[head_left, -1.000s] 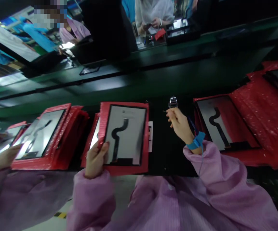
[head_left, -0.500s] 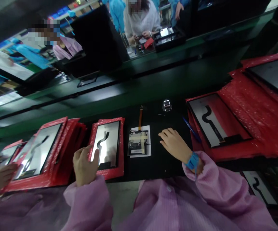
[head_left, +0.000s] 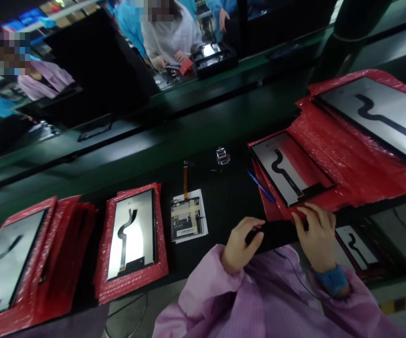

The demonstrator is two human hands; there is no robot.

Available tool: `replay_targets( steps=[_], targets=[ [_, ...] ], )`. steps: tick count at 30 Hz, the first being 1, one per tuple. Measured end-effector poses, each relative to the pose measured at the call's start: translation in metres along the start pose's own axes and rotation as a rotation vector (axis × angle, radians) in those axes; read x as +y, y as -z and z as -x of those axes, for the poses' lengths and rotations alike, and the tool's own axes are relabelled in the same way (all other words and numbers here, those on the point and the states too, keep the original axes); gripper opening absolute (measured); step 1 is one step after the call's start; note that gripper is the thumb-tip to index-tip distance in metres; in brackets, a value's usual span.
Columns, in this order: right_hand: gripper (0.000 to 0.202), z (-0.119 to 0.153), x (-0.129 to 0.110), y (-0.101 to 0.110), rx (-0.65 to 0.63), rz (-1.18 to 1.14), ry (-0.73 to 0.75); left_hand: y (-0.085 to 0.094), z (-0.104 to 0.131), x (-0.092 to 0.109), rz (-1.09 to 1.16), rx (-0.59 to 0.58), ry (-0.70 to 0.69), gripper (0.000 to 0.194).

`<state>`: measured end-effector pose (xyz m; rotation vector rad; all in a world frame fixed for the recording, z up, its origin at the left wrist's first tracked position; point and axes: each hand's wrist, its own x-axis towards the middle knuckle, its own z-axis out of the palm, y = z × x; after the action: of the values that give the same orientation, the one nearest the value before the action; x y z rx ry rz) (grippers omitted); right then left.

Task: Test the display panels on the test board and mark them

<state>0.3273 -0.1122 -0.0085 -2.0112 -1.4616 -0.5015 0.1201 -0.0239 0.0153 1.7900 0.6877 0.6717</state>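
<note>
My right hand (head_left: 315,233) is at the near edge of a red bubble-wrap bag (head_left: 354,176), below an LCD screen panel (head_left: 290,171) with a black flex cable. Its fingers are bent and apart; I see nothing held, and cannot tell if the fingertips press on the bag. To its left, my left hand (head_left: 242,245) hovers by the table's near edge, thumb and fingers parted around nothing. A circuit board assembly (head_left: 187,218) with an orange ribbon cable lies on white paper left of my hands. A blue pen (head_left: 261,186) rests beside the right-hand panel.
Another panel on red bubble wrap (head_left: 137,234) lies left of the board, with a stack of bagged panels (head_left: 12,263) farther left. A larger panel (head_left: 382,117) sits at far right. A small shiny metal piece (head_left: 223,156) is behind the board. Across the bench, a person (head_left: 171,37) handles parts.
My view has swung right. My left hand has left the left-hand panel and come across to the right, while my right hand has moved to the red bag's near edge.
</note>
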Motion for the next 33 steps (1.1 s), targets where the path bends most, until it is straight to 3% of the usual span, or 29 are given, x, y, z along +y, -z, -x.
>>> replay_targets(
  steps=[3, 7, 10, 14, 16, 18, 21, 23, 26, 29, 33],
  targets=[
    [0.009, -0.004, 0.006, 0.000, 0.040, -0.020, -0.010, -0.022, -0.012, 0.003, 0.302, -0.055, 0.142, 0.037],
    [0.009, -0.012, -0.002, 0.015, 0.039, -0.062, 0.024, -0.044, -0.036, 0.007, 0.626, 0.012, 0.337, 0.059],
    [0.006, -0.014, -0.017, 0.032, 0.025, -0.160, 0.125, -0.058, -0.056, 0.012, 0.735, 0.096, 0.443, 0.056],
    [0.008, -0.009, -0.040, 0.052, -0.091, -0.308, 0.239, -0.064, -0.063, 0.021, 0.827, 0.320, 0.467, 0.040],
    [0.005, -0.007, -0.045, 0.061, -0.151, -0.365, 0.220, -0.055, -0.053, 0.025, 0.816, 0.378, 0.461, 0.036],
    [0.015, -0.008, -0.046, 0.068, -0.162, -0.395, 0.144, -0.039, -0.036, 0.027, 0.790, 0.427, 0.468, 0.036],
    [0.025, -0.012, -0.045, 0.069, -0.190, -0.460, -0.076, -0.005, -0.005, 0.023, 0.730, 0.583, 0.503, 0.049],
    [0.028, -0.016, -0.048, 0.060, -0.321, -0.613, -0.276, 0.018, 0.012, 0.015, 0.655, 0.688, 0.539, 0.058],
    [0.047, -0.022, -0.062, 0.033, -0.629, -0.889, -0.525, 0.044, 0.028, 0.000, 0.588, 0.745, 0.584, 0.062],
    [0.067, -0.028, -0.076, 0.005, -0.825, -1.096, -0.680, 0.054, 0.036, -0.016, 0.595, 0.723, 0.603, 0.065],
    [0.072, -0.035, -0.082, -0.011, -0.836, -1.262, -0.911, 0.051, 0.040, -0.032, 0.619, 0.713, 0.614, 0.061]
  ],
)
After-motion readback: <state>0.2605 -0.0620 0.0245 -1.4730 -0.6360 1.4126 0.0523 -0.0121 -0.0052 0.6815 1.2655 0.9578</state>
